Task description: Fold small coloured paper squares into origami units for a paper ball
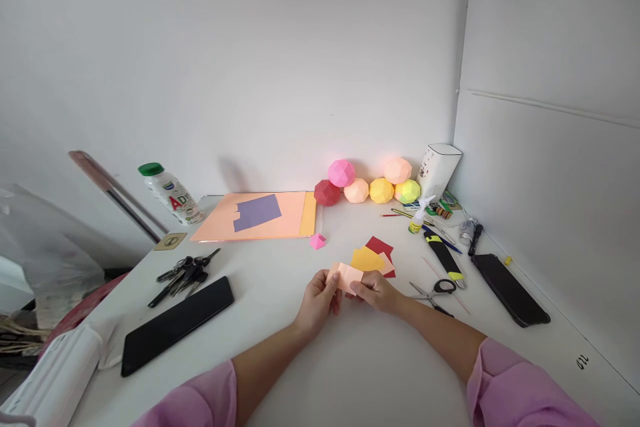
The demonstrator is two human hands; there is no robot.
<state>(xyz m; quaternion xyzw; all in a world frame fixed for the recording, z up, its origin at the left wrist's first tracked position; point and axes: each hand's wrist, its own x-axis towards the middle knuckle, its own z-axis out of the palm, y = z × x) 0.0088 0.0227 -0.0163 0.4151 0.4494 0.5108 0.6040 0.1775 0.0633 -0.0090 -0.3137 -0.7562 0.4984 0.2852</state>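
Observation:
Between my two hands is a small piece of peach paper [349, 276] with a crease line on it. My left hand [320, 297] pinches its left side, thumb on top. The thumb of my right hand [377, 290] presses its lower right edge, and the fingers behind are mostly hidden. Just beyond the hands lie yellow paper pieces [367, 257] over dark red paper [379, 246]. A small pink folded paper shape [317, 241] sits farther back. Scissors [434, 291] rest partly open to the right of my right hand.
Several faceted paper balls, such as a dark red one [327, 193], line the wall. Peach sheets [215, 221] bear a purple sheet [257, 212]. Left are a bottle [173, 197], keys [185, 276] and a black phone [177, 325]. Right are a glue bottle [419, 219], cutter [443, 257] and dark case [510, 290].

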